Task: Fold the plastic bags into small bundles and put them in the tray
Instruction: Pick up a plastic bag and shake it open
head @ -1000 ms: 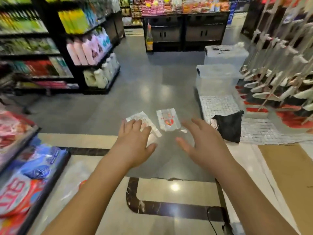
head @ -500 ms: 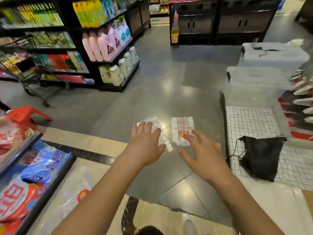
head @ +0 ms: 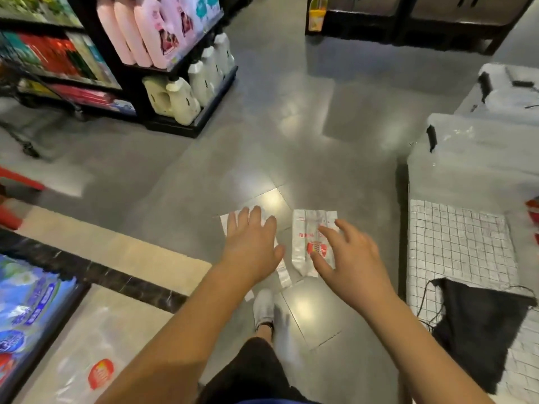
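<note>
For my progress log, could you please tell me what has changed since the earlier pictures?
Both hands moved forward over the bags: the left hand now lies flat over the plain clear plastic bag, the right hand, fingers spread, over the clear plastic bag with red print. Nothing is gripped yet. Both bags stay side by side on the grey floor; the black fabric bag stays on the white gridded mat.
</note>
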Demonstrator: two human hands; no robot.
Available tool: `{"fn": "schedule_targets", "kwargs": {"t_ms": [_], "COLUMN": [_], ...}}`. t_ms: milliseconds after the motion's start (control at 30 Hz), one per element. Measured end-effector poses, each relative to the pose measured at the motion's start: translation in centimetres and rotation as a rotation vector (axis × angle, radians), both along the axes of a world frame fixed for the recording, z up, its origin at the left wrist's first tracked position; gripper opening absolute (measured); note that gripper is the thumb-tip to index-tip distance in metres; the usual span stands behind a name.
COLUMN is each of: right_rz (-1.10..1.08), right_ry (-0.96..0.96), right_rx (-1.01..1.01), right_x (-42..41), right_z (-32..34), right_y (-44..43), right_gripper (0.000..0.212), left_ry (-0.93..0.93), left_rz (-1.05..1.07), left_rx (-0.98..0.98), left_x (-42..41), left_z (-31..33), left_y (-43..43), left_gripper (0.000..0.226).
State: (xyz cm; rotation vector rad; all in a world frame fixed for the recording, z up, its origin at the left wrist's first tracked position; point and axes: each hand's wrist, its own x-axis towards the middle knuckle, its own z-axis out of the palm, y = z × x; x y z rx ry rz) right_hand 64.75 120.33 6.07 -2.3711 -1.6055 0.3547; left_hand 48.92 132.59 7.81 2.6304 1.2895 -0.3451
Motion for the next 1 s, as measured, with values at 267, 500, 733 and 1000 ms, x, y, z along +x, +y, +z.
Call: {"fn": "schedule_targets", "kwargs": {"t_ms": [267, 500, 733, 1000], "right_rz": [-0.022, -0.053, 0.024, -0.007], "right_ry": [0.062, 0.182, 0.213, 0.340], "right_rx": [-0.114, -0.164, -0.304, -0.332], "right_x": [8.4, 14.6, 17.0, 17.9], "right_z": [-8.4, -24.9, -46.6, -66.4], "right_y": [15.5, 24.4, 27.9, 25.6], "right_gripper": [0.057, 0.053, 0.058, 0.051], "left_ry": [-0.019, -0.008, 0.161, 0.194], "left_rz": [0.054, 0.245, 0.296, 0.637], "left_rx": [-0.051, -0.113, -0.271, -0.538], "left_x": [8.5, 14.7, 18.7, 19.6], "left_z": [-8.8, -25.1, -48.0, -72.9], "left_y": [15.6, 21.9, 25.9, 28.4], "left_gripper": [0.053, 0.059, 0.060, 0.095]}}
